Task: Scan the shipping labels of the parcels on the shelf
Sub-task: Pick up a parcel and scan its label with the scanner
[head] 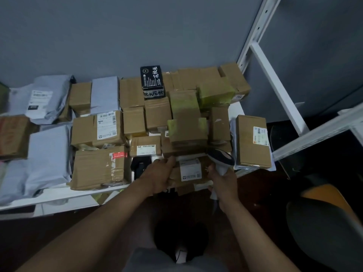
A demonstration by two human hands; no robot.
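- Far left, grey mailing bags (47, 154) lie piled along the white shelf (59, 195), one bag further back showing a white label face up.
- Next along, a large taped carton (98, 167) sits at the shelf's front edge, with a labelled box (100, 128) behind it whose barcode faces up.
- Centre, brown parcels crowd the shelf, a black printed box (152, 81) standing at the back against the grey wall and a stack bound in yellow-green tape (186, 118) in front of it.
- The left hand (159, 175) holds the left end of a front parcel (188, 173), fingers curled on its edge, tipping it so that its white shipping label (190, 169) faces the person.
- The right hand (222, 179) has its grip closed round the handle of a white scanner (221, 160), whose dark head sits just beside the label's right edge.
- Far right, a long box (252, 142) with a small label overhangs the shelf end, near the white upright.
- Risk, as a judgement: the tape-bound stack rests just behind and above the tipped parcel, so pulling that parcel further forward could bring the pile down over the edge.
- The scanner head looks aimed past the label, not squarely at it; a skewed or too-close aim in this dim light may give a failed read or catch a neighbouring barcode.
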